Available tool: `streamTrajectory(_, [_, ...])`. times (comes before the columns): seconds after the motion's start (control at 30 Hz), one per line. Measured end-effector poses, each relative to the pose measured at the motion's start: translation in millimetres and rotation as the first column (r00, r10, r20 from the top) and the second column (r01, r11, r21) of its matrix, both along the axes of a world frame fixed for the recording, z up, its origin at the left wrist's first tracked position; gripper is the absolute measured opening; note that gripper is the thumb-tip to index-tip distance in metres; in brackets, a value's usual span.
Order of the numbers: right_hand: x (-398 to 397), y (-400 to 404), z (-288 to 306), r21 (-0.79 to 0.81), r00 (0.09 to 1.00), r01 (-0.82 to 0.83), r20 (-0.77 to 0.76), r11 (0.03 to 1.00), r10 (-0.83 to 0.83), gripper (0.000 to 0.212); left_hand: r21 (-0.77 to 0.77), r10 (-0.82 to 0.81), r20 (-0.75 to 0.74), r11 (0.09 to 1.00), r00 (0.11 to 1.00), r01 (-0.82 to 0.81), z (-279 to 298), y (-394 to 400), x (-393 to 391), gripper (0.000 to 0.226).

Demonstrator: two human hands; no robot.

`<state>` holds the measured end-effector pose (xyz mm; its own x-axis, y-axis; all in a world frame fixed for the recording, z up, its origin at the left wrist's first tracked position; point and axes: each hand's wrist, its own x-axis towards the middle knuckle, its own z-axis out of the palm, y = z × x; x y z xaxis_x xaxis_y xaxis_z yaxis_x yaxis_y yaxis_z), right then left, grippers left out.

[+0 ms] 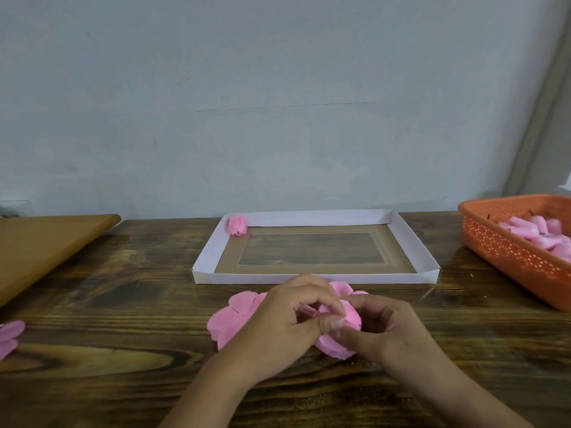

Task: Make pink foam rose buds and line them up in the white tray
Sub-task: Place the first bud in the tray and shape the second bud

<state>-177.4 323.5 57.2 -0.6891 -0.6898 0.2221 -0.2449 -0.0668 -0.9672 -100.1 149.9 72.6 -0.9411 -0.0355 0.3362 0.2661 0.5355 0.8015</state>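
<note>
1. Left hand [278, 322], right hand [383, 329]: both pinch pink foam petals [340, 316], near table's front edge.
2. Finished bud [237, 225]: tray [309, 278], far-left corner.
3. Risk: curl apparently loose; slackened pinch lets foam spring open.

Dark wooden table [123, 304], lighter wooden board [46, 242] at left, pale grey wall [278, 88] behind

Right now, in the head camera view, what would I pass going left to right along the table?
Loose pink petals at the left edge → brown board → white tray holding one finished rose bud → orange basket of pink foam pieces.
</note>
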Motion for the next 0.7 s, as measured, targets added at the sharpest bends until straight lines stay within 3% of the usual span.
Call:
streamTrajectory(0.27, [-0.7,1.1,0.4,0.015,0.999,0.028,0.020,1.000,-0.028,0.017,-0.045,0.029,-0.001,0.999,1.000,-0.029,-1.8,4.2,-0.2,0.026])
streamTrajectory(0.53, [-0.1,1.4,1.8,0.078,0.998,0.067,0.012,0.995,-0.069,0.026,-0.023,0.059,-0.063,0.998,0.996,-0.060,-2.6,6.5,0.4,0.026])
streamTrajectory(0.7, [1.1,3.4,5.3,0.023,0.993,0.034,0.116,0.999,-0.036,0.019,-0.004,0.041,-0.066,0.999,0.997,-0.042,-3.0,7.7,0.3,0.026])
